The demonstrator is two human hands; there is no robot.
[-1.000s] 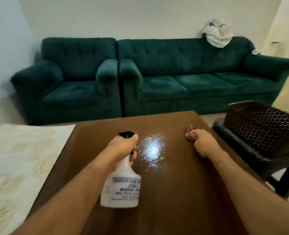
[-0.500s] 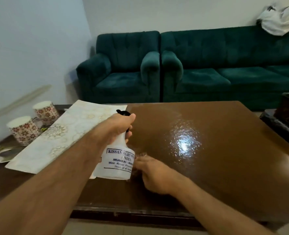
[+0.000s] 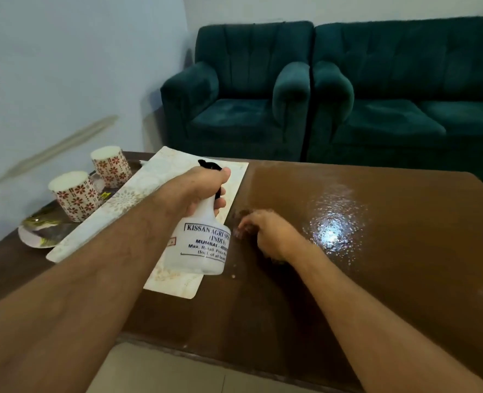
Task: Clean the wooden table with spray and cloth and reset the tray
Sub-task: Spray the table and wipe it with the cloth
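Head cam: left hand (image 3: pixel 203 191) wraps the spray bottle (image 3: pixel 200 245) neck, held above the patterned mat (image 3: pixel 161 177). Right hand (image 3: pixel 266 234) presses a mostly hidden cloth (image 3: pixel 241 213) onto the wooden table (image 3: pixel 404 251); grip unclear. Wet patch (image 3: pixel 334 231) unwiped, so I'd say wiping's barely underway. Tray (image 3: pixel 33 239) with mugs (image 3: pixel 76 194) isn't reset yet.

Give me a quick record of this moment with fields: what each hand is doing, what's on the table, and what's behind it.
left hand: left hand grips the spray bottle, held above the table
right hand: right hand presses a dark cloth on the table
wet patch: shiny droplets right of the right hand
mat: pale patterned mat on the table's left part
cups: two flowered cups at far left, on a tray
behind: green sofas
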